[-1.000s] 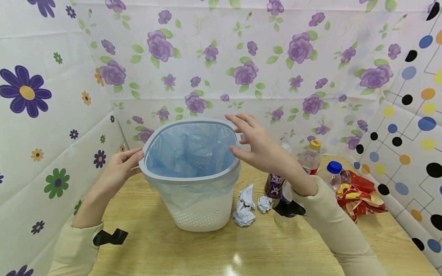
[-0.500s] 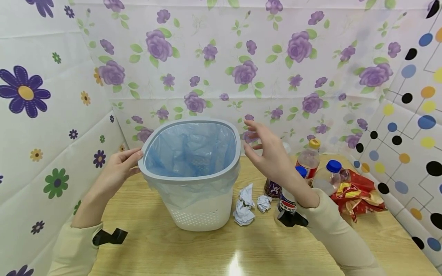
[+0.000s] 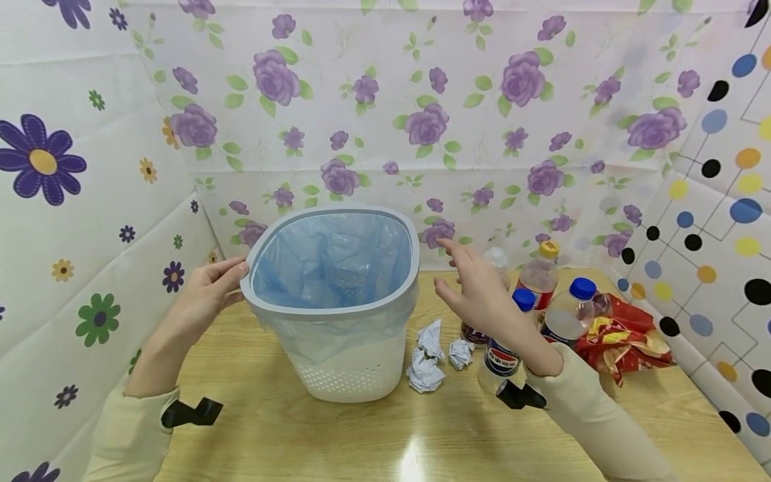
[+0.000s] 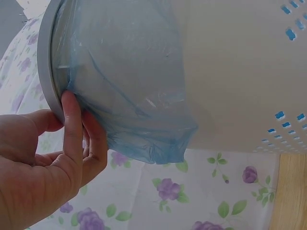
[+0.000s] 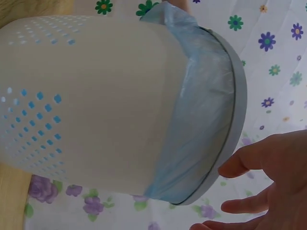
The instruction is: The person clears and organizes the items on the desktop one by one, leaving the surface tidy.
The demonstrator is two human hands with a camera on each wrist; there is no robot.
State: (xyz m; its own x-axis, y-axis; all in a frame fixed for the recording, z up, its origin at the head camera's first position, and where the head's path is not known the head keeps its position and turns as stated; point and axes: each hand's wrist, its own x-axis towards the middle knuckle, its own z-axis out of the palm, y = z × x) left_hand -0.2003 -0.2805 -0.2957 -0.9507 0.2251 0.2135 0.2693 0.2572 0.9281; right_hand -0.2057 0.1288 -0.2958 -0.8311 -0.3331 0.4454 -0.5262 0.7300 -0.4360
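A white perforated bin [image 3: 346,375] with a grey rim [image 3: 331,311] and a blue plastic liner [image 3: 331,261] stands on the wooden table [image 3: 373,435]. My left hand [image 3: 207,294] touches the rim's left side; in the left wrist view its fingers [image 4: 74,139] lie against the grey rim [image 4: 48,81] beside the liner's overhang [image 4: 144,120]. My right hand [image 3: 476,288] hovers open just right of the bin, fingers spread, touching nothing; the right wrist view shows its fingers [image 5: 259,163] near the rim [image 5: 237,120].
Crumpled paper balls [image 3: 434,355] lie right of the bin. Behind my right hand stand several plastic bottles [image 3: 542,278], with a blue-capped bottle [image 3: 566,314] and a red snack bag [image 3: 626,335] beside them. Flowered sheets wall in the table's left and back sides, a dotted one the right.
My right hand has moved away from over the bin's right rim, down and to the right toward the bottles. The left hand and the bin have stayed put.
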